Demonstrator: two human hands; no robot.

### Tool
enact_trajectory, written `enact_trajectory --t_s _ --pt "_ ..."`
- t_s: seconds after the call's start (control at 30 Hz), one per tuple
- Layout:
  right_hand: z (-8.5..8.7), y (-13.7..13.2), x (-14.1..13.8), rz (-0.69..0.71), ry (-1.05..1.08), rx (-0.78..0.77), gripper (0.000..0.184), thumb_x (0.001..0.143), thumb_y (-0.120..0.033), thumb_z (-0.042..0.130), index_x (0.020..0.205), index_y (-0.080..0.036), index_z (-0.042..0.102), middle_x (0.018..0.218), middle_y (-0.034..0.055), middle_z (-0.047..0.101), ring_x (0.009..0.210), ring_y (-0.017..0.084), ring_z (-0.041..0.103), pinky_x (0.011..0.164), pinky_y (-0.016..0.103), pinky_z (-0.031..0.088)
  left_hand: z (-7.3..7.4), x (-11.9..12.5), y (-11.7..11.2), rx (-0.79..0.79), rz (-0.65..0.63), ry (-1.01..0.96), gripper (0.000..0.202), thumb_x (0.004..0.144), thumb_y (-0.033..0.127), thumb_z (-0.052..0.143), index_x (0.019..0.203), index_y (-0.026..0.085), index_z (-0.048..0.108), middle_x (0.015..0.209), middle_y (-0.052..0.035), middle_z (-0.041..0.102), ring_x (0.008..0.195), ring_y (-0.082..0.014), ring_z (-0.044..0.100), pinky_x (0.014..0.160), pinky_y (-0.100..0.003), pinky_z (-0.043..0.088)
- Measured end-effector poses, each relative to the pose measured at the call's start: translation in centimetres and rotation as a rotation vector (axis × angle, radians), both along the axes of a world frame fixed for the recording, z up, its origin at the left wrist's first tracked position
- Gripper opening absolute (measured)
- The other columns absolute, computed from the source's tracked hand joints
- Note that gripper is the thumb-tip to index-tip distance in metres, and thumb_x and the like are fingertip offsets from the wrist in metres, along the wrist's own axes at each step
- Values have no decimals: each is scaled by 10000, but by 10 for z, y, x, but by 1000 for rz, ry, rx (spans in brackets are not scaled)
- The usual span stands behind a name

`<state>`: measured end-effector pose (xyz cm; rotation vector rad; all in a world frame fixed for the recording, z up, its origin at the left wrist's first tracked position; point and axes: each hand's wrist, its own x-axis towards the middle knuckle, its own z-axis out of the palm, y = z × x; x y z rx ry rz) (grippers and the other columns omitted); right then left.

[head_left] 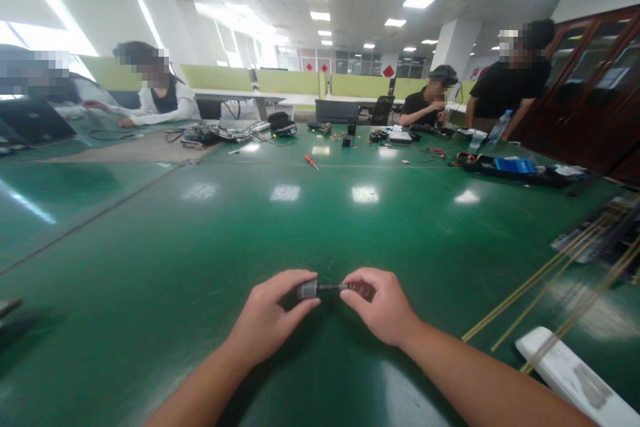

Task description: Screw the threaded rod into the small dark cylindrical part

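Just above the green table, my left hand (270, 310) pinches a small dark grey block (307, 289) between thumb and fingers. A thin dark shaft (330, 287) runs level from the block's right side to my right hand (387, 307). The thumb and index finger of that hand are closed on the shaft's other end. Something reddish brown (365, 290) shows in the hollow of the right hand, perhaps a handle. Whether the shaft enters the block or only touches it, I cannot tell.
A red screwdriver (311, 161) lies farther up the green table (240, 227). Thin yellowish rods (540, 280) and a white case (575, 367) are at the right. Electronic parts (200, 135) and a black tray (520, 170) sit along the far side, with several people around the table.
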<state>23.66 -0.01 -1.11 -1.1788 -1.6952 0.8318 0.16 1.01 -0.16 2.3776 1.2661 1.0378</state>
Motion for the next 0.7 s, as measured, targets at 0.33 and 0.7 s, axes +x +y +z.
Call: enact_trajectory --t_s 0.33,0.7 --pt "-2 1 1 -4 -1 -5 89 789 -228 681 828 -175 741 692 13 664 601 129 555 573 231 436 1 0 0 12 6 -12 283 831 363 724 1086 242 706 1042 -35 754 945 -201 721 906 -320 585" --pt "-2 1 1 -16 14 5 83 789 -229 683 819 -172 736 681 11 651 591 127 547 567 233 431 -1 -2 1 6 11 -3 282 836 348 722 1100 252 701 1053 -25 751 958 -192 717 922 -314 576"
